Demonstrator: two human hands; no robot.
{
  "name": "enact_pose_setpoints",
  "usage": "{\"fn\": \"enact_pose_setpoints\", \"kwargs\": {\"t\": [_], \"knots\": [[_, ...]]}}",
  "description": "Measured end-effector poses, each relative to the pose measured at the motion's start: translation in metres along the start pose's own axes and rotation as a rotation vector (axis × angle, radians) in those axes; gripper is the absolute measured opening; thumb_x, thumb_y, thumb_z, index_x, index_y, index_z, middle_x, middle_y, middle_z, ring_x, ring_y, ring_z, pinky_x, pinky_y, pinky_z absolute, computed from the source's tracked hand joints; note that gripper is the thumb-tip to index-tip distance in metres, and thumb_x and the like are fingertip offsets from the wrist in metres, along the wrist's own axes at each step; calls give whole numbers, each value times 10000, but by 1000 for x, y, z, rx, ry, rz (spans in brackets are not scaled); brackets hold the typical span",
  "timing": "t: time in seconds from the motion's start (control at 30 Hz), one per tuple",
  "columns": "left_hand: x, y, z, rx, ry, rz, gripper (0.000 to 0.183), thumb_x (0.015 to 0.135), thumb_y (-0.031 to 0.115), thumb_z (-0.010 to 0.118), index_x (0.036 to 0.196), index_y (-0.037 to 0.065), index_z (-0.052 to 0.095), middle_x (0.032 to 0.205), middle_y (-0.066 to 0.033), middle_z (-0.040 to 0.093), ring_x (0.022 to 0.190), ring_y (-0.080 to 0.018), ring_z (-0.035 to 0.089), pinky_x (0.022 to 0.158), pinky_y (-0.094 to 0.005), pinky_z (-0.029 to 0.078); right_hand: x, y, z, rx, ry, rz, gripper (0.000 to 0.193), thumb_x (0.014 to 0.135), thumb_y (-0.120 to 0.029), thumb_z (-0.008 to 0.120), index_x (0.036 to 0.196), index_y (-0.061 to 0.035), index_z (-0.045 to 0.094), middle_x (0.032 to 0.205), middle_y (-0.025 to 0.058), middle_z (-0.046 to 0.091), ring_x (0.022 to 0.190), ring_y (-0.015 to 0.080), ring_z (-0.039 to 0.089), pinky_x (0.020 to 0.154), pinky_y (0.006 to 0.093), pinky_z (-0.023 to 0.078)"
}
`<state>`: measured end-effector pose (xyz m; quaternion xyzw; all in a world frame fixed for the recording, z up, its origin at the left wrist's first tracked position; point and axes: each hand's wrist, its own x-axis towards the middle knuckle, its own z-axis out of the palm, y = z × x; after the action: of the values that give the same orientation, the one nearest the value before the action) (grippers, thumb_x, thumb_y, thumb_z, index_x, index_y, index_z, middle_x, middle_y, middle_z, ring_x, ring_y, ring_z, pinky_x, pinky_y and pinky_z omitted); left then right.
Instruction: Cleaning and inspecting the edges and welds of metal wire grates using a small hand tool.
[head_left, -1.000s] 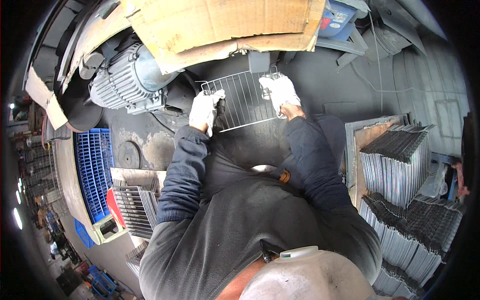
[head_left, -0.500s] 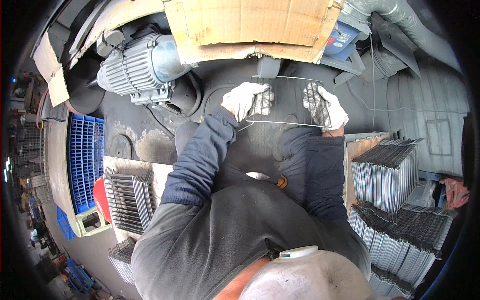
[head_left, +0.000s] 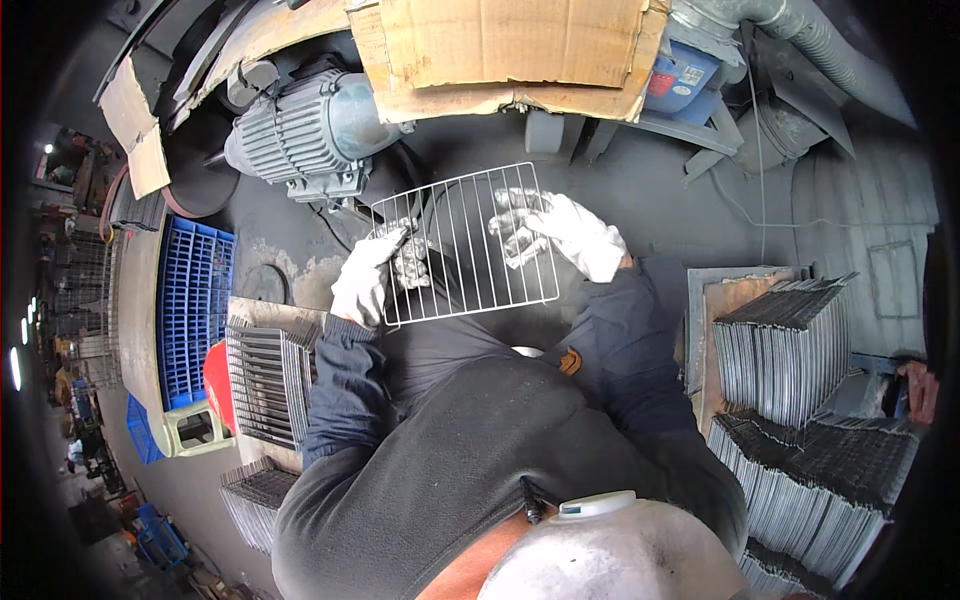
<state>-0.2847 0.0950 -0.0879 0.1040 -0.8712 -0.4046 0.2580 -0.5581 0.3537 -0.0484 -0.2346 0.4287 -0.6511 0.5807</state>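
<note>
Wire rack (head_left: 468, 245): L hand (head_left: 375, 268) pinching L edge; R hand (head_left: 562, 232) spread behind R side, contact unclear.

A metalworking workshop is indicated: a finned electric motor (head_left: 305, 125) is installed, and a ribbed duct (head_left: 835, 50) is run across the upper right. Wire racks are kept in bulk; a left stack (head_left: 268, 385) is carried by a pale board (head_left: 270, 312), near its left edge, and a right stack (head_left: 778, 365) is massed beside the left edge of a brown board (head_left: 707, 400). A soiled work glove (head_left: 360, 290) is worn, and a single wire rack (head_left: 470, 246) is handled.
</note>
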Motion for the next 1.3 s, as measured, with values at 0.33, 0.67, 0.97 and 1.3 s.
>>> {"fn": "enact_pose_setpoints", "kwargs": {"t": [0.33, 0.67, 0.97, 1.3], "knots": [[32, 111, 16, -954, 138, -643, 311, 932, -12, 772, 1231, -47, 692, 1040, -112, 766, 893, -197, 755, 811, -311, 631, -91, -2, -12, -54, 380, -240, 690, 953, -90, 798, 1549, 43, 476, 1340, 174, 691, 1158, 257, 714, 1017, 368, 587], [18, 153, 32, -849, 70, -274, 350, 912, -59, 721, 1261, -67, 701, 1168, -147, 762, 1010, -193, 733, 932, -300, 599, -102, 32, 12, 80, 639, -603, 634, 926, 48, 777, 1512, 12, 538, 1421, 147, 642, 1316, 230, 625, 1054, 373, 582], [6, 153, 45, -963, 160, -160, 368, 929, -35, 724, 1293, -75, 689, 1177, -151, 758, 1004, -182, 730, 886, -298, 610, -79, 45, 39, -41, 795, -668, 977, 848, 109, 807, 1674, -81, 321, 1699, 168, 346, 1540, 300, 397, 1157, 420, 512], [6, 173, 57, -967, 108, -440, 274, 940, 28, 764, 1204, -42, 736, 1091, -99, 779, 907, -126, 694, 845, -270, 561, -83, 74, 36, 252, 635, -493, 737, 1100, -19, 440, 1725, -278, 149, 1430, 329, 563, 1199, 368, 705, 974, 480, 652]]}}
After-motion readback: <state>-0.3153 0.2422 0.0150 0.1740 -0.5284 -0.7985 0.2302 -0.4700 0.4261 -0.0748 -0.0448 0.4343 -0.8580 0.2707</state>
